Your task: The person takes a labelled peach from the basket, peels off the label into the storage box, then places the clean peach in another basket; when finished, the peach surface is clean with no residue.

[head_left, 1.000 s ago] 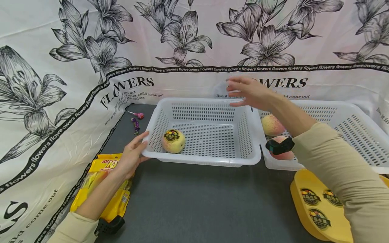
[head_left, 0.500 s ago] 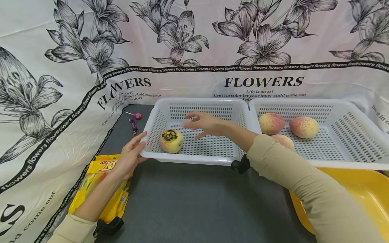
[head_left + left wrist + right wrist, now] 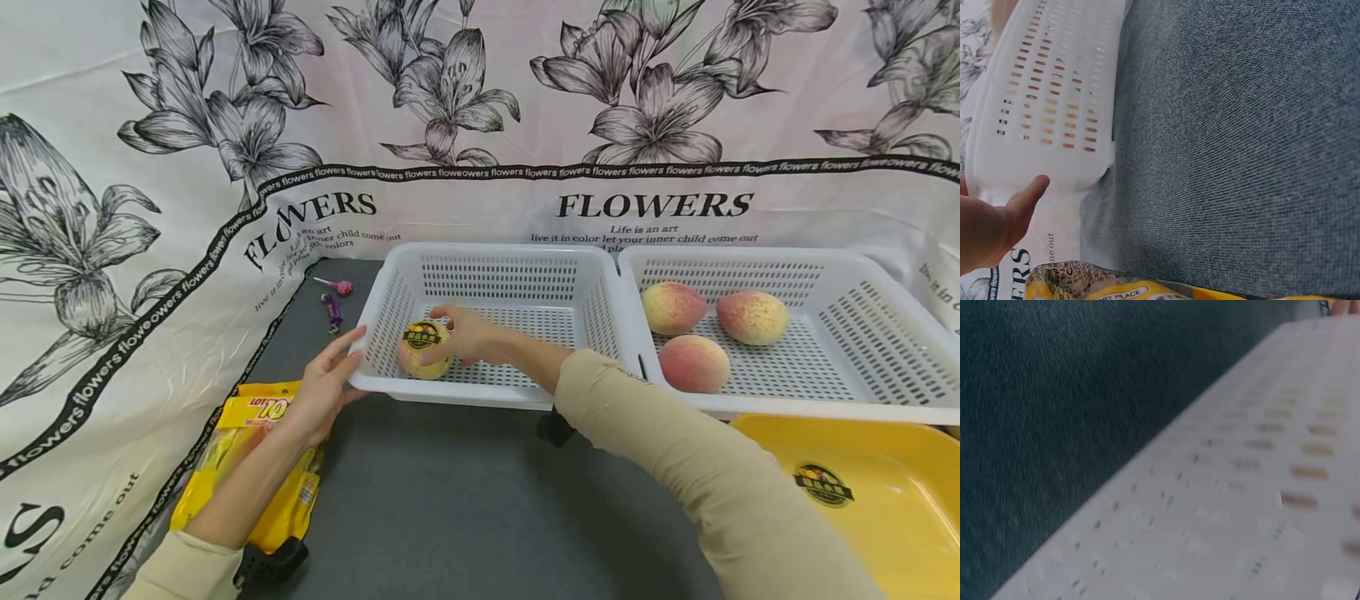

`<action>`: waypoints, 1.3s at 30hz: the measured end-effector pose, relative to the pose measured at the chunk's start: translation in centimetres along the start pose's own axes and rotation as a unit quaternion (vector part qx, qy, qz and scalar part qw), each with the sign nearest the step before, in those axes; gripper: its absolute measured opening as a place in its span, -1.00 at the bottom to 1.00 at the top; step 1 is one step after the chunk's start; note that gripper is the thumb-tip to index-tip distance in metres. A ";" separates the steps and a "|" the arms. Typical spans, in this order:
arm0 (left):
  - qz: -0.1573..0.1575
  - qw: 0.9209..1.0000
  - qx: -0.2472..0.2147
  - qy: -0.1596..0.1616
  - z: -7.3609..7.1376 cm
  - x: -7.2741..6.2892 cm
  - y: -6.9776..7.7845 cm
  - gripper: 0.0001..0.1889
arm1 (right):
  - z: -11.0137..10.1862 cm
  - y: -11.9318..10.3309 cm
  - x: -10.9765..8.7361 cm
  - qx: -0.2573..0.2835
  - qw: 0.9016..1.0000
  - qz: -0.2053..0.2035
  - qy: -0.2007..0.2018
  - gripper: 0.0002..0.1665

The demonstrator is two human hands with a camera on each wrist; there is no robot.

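A yellow-pink peach (image 3: 412,360) with a black sticker (image 3: 422,335) sits at the left end of the left white basket (image 3: 510,396). My right hand (image 3: 472,335) reaches over the basket's near rim and grips this peach from its right side, thumb across the near part and fingers behind. My left hand (image 3: 324,385) holds the basket's near left corner. In the left wrist view the left thumb (image 3: 1030,195) lies against the outer wall, with the other fingers mostly hidden. The right wrist view shows the blurred slotted wall (image 3: 1210,506), not the right hand.
A second white basket (image 3: 840,404) with several peaches (image 3: 693,364) adjoins on the right. A yellow tray (image 3: 885,492) with a black sticker stands in front of it. A yellow candy bag (image 3: 281,521) lies under my left forearm; a lollipop (image 3: 343,287) and a purple-wrapped candy (image 3: 332,312) lie behind.
My right hand has moved left and down from above the gap between the baskets to the stickered peach, uncovering the right basket's peaches. The left hand stays at the corner.
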State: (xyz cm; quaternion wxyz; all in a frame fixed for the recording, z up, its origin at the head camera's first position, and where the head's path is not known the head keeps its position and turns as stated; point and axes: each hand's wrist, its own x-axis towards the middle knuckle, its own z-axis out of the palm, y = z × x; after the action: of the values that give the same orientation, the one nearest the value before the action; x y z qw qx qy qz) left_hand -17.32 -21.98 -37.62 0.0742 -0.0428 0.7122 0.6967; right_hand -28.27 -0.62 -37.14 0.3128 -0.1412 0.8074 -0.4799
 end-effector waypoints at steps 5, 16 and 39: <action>0.004 1.000 0.001 -0.002 -0.1 0.0 -0.1 -0.47 | 1.4 0.4 0.7 -0.023 0.999 -0.020 0.028 -0.02; 0.004 1.000 0.004 -0.002 -0.1 0.2 -0.3 -0.47 | 0.1 -0.2 0.2 0.034 0.998 -0.041 0.045 -0.08; 0.019 1.000 -0.011 -0.007 -0.2 0.6 -0.7 -0.46 | -6.3 2.0 -19.0 -0.006 0.977 -0.211 -0.031 -0.09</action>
State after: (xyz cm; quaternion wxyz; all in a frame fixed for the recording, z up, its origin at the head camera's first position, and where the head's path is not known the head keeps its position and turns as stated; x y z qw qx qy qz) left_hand -17.78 -22.19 -38.40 0.0654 -0.0253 0.7048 0.7060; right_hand -17.61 14.73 -29.63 0.2288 -0.3246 0.7522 -0.5258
